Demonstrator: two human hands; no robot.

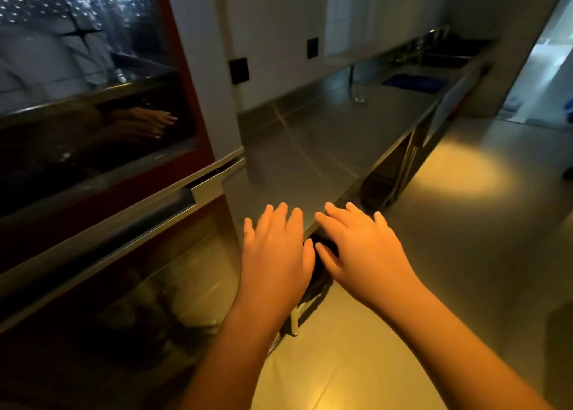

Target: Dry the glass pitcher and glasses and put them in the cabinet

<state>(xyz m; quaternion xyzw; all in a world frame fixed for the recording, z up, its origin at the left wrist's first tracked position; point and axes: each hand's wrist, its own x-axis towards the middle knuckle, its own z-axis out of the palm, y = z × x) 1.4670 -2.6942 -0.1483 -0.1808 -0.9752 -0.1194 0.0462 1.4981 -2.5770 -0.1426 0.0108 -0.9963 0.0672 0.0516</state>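
Across the left of the frame, the glass-fronted cabinet point(93, 161) hides its contents behind reflections. Right of it runs the steel counter point(310, 136). Over its near edge, lower centre, the left hand point(274, 254) and right hand point(369, 251) hover flat and spread, holding nothing. One glass point(359, 94) stands upper centre, not yet shelved; no pitcher shows.

red cabinet frame point(186, 77), blue cloth point(414, 82)

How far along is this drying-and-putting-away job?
Done: hard to judge; the cabinet has dark panes that show only reflections. In hand: nothing; the left hand and right hand are open and empty over the counter edge. Left: one glass stands far down the counter near a blue cloth. No pitcher shows.
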